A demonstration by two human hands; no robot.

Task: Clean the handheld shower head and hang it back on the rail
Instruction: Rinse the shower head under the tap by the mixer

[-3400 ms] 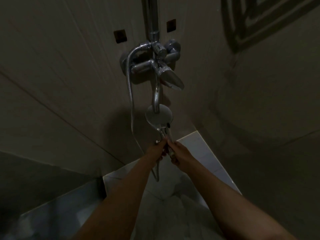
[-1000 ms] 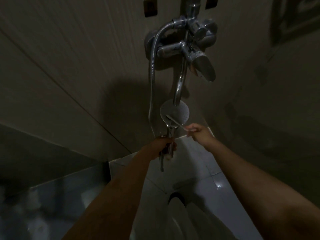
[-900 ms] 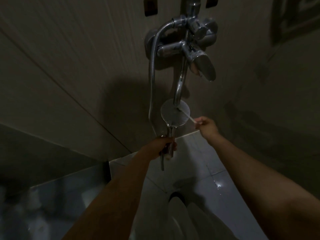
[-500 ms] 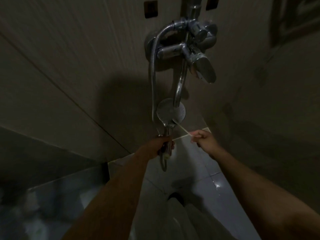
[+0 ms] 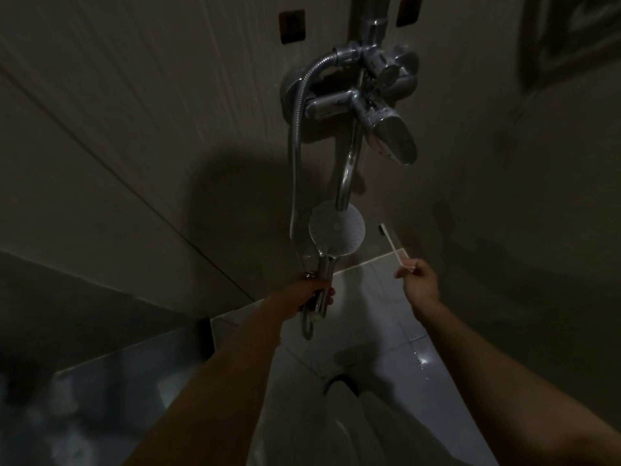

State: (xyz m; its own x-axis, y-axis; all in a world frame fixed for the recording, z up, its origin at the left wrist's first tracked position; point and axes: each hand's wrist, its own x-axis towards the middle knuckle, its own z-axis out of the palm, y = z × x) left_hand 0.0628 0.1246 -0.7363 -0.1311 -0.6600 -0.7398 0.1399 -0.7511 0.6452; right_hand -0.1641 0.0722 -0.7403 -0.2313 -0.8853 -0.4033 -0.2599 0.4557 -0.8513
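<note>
In dim light my left hand (image 5: 312,292) grips the chrome handle of the handheld shower head (image 5: 337,230), whose round spray face points toward me. A ribbed metal hose (image 5: 295,156) runs from the handle's base up to the mixer. My right hand (image 5: 418,277) pinches the end of a thin pale toothbrush (image 5: 393,243), bristle end up. The brush is off to the right of the spray face, not touching it. The vertical rail (image 5: 374,15) rises from the mixer at the top edge.
The chrome mixer tap (image 5: 363,105) with its lever handle (image 5: 393,139) juts out above the shower head; a curved spout (image 5: 349,176) hangs down just behind the spray face. Beige wall tiles surround it, with a pale tiled floor (image 5: 386,317) below.
My right hand has drawn the toothbrush off the spray face and out to the right, tilting it upright. My left hand has kept its hold on the handle.
</note>
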